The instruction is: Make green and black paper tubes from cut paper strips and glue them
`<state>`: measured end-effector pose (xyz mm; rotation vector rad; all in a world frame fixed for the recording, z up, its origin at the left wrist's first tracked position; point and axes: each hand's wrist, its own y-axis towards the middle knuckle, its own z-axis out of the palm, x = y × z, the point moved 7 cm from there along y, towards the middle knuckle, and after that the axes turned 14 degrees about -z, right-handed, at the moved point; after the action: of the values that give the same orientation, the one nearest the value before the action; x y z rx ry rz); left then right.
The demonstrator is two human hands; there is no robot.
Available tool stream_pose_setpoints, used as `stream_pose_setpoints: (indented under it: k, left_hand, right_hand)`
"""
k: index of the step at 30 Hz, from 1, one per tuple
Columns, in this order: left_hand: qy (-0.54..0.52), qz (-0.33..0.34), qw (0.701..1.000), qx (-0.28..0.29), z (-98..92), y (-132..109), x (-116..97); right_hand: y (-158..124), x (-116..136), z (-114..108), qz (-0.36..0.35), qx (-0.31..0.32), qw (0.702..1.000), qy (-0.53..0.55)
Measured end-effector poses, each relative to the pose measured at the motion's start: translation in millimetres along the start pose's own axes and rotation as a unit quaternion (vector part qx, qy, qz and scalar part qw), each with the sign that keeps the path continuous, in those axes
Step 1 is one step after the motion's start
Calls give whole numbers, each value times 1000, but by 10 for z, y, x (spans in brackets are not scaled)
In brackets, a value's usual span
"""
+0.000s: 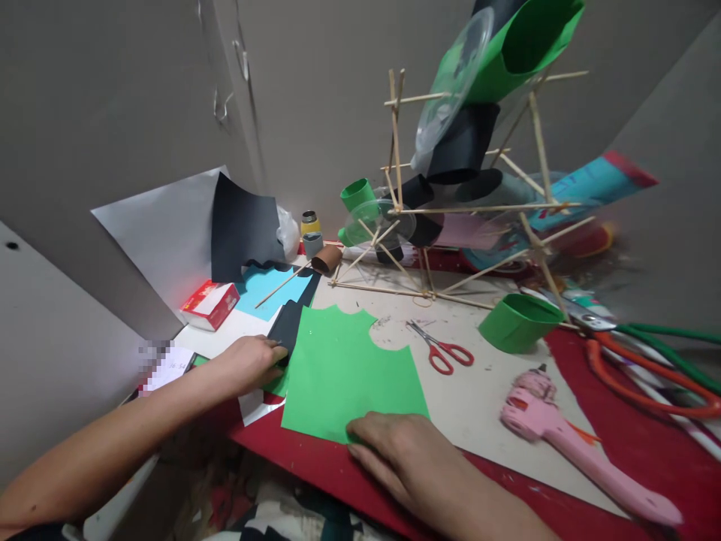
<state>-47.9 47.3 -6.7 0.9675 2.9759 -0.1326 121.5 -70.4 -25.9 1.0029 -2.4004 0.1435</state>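
A green sheet of paper [349, 376] with a scalloped top edge lies in front of me. My right hand [399, 451] closes on its lower edge, thumb and fingers pinching it. To its left, my left hand [256, 361] has its fingers curled at the edge of a black sheet of paper [288, 327]; some fingertips are hidden. More green paper shows beneath that hand. Small scissors with red handles [447, 352] rest just right of the green sheet. A pink glue gun [586, 443] lies farther right.
A wooden stick frame [433, 289] with paper tubes and clear plastic discs stands at the back right. Near it are a green paper ring [519, 324] and large orange-handled scissors [647, 383]. A red box [211, 304], blue paper [273, 291] and a brown paper roll [327, 260] lie behind my left hand.
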Motion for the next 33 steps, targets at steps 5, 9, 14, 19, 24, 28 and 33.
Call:
stream_pose_setpoints:
  k: [5,9,14,19,24,28,33]
  left_hand:
    - [-3,-23,999,-26,6,-118,-46]
    - [-93,-44,994,-37,33,-256,-200]
    - [-118,-56,990,-57,147,-358,-400]
    - [-142,-25,988,-49,238,-472,-536]
    - [-135,22,990,-17,259,-559,-649]
    - [-94,40,995,-25,244,-571,-693]
    - [-104,-12,994,-31,205,-538,-526]
  right_hand:
    - [-10,11,-9,3,-4,1000,3]
    - [-2,41,-20,-1,-15,1000,3]
    - [-3,85,-22,-5,-18,1000,-6]
    - [-17,139,-38,-9,-16,1000,-23]
    - [-18,142,-94,-20,-59,998,-22]
    - [-194,37,-432,-5,-303,951,63]
    - [-730,-286,-815,135,-642,740,149]
